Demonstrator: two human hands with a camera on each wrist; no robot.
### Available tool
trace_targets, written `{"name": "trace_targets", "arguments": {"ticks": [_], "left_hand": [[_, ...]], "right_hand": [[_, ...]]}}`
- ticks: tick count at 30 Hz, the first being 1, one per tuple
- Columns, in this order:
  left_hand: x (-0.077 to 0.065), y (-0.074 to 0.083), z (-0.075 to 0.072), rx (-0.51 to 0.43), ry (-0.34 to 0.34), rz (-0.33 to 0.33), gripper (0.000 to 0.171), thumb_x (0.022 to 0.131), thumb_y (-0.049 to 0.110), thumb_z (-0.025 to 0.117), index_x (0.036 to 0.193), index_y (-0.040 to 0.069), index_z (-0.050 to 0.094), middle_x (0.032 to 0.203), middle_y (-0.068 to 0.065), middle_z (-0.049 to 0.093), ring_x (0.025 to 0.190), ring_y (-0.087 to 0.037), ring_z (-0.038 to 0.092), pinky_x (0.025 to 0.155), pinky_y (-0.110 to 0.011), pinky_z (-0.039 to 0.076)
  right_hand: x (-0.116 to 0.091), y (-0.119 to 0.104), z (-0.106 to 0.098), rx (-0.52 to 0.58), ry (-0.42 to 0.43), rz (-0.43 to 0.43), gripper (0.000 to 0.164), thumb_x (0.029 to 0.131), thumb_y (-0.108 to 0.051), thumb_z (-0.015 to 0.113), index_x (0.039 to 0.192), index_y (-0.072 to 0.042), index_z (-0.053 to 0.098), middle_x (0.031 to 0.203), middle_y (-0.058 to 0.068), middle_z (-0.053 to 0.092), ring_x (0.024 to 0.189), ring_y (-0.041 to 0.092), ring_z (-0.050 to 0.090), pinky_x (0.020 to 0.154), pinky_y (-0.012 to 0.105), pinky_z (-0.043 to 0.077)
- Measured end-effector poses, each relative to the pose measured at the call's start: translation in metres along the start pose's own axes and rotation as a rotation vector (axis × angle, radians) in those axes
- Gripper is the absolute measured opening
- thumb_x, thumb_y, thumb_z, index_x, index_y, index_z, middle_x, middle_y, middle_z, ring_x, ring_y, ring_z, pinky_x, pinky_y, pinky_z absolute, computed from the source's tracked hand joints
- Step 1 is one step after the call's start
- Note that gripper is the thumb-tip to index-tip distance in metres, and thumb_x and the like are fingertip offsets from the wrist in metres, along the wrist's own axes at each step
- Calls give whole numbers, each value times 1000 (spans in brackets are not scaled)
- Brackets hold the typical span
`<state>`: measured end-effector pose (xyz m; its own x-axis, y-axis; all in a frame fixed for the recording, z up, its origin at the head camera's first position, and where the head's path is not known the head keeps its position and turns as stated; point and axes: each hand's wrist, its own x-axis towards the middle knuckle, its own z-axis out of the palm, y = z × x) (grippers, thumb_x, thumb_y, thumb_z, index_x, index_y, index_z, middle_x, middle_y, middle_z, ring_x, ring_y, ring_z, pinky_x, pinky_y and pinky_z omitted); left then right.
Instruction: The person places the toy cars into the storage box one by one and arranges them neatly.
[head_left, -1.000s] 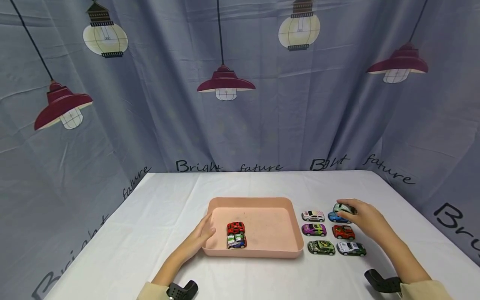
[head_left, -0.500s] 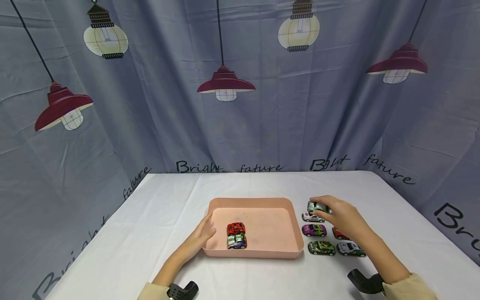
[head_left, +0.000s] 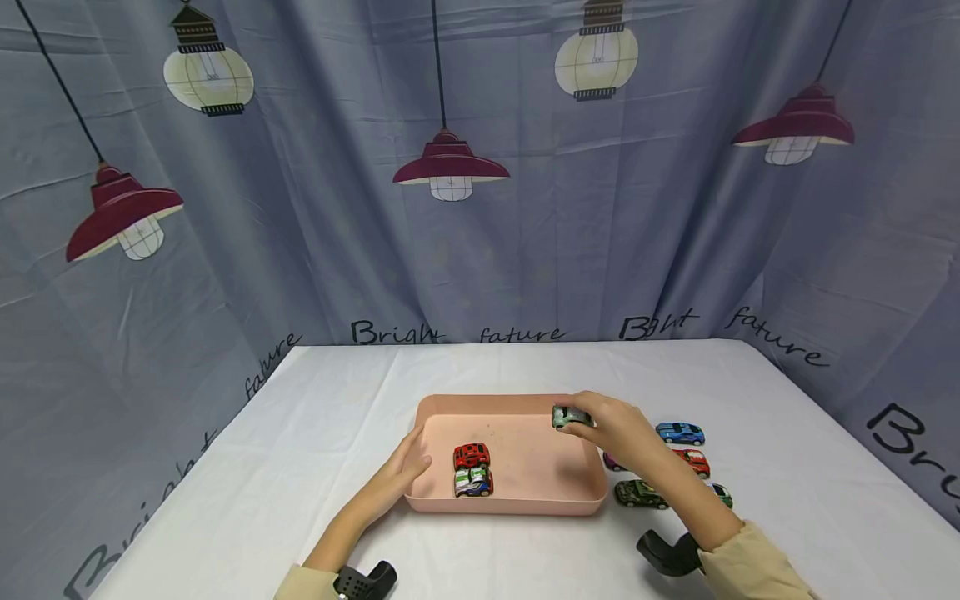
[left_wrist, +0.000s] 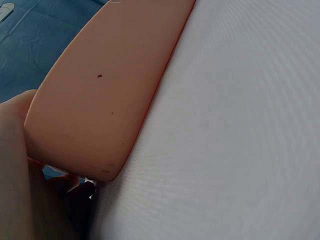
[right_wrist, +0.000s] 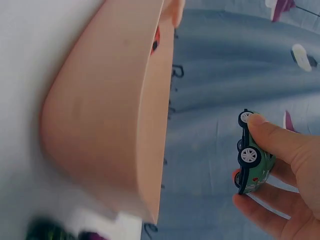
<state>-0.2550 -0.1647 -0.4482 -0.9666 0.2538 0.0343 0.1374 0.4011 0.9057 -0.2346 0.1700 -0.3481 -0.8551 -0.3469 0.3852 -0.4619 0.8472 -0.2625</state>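
My right hand [head_left: 618,427] pinches a grey-green toy car [head_left: 572,417] between thumb and fingers, over the back right part of the pink tray [head_left: 506,507]. In the right wrist view the toy car [right_wrist: 255,155] is tipped with its wheels facing the tray wall [right_wrist: 100,110]. My left hand [head_left: 392,479] holds the tray's left side, thumb over the rim and fingers along the outside. Inside the tray, towards its front left, a red toy car [head_left: 471,455] sits just behind a white, green and blue one [head_left: 473,482].
Right of the tray stand more toy cars, partly hidden by my right arm: a blue one [head_left: 680,432], a red one [head_left: 693,462], a camouflage green one [head_left: 639,493] and a purple one [head_left: 614,462]. A white cloth [head_left: 300,433] covers the table; a printed curtain [head_left: 495,275] hangs behind.
My right hand has carried the grey-green toy car leftwards, from above the blue car, past the white one, to over the tray. My left hand has stayed at the tray's left side.
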Motion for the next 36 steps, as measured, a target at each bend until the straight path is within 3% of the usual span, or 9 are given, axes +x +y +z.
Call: {"name": "trace_targets", "arguments": {"ticks": [8, 14, 20, 27, 36], "left_hand": [[1, 2, -2, 1, -7, 16, 62, 93, 35, 47, 146, 21, 18, 153, -14, 13, 139, -40, 8, 107, -65, 7], [2, 4, -3, -6, -7, 19, 62, 93, 34, 47, 146, 20, 17, 153, -13, 13, 140, -39, 8, 107, -64, 7], [0, 1, -2, -7, -10, 11, 63, 93, 34, 47, 146, 19, 17, 153, -14, 12, 139, -40, 8, 106, -65, 7], [0, 2, 0, -11, -8, 15, 63, 93, 35, 46, 146, 19, 17, 152, -15, 12, 139, -40, 8, 106, -65, 6], [1, -1, 1, -8, -14, 13, 62, 94, 35, 45, 147, 19, 16, 152, -16, 12, 139, -41, 8, 106, -65, 7]], "right_hand": [[18, -21, 13, -5, -19, -10, 41, 78, -26, 68, 117, -16, 61, 110, 2, 66, 97, 20, 63, 79, 39, 53], [30, -31, 24, 64, -35, -31, 39, 80, -28, 67, 117, -18, 62, 109, 1, 66, 96, 17, 62, 80, 37, 52], [43, -45, 41, 11, -30, -75, 37, 78, -33, 68, 113, -22, 64, 104, -4, 68, 86, 10, 65, 72, 29, 52], [61, -60, 65, 164, -138, -21, 34, 81, -25, 66, 114, -15, 63, 109, 2, 66, 100, 18, 62, 85, 36, 50], [82, -68, 97, 179, -209, 42, 36, 78, -26, 70, 111, -15, 64, 110, 2, 66, 102, 19, 60, 88, 38, 48]]}}
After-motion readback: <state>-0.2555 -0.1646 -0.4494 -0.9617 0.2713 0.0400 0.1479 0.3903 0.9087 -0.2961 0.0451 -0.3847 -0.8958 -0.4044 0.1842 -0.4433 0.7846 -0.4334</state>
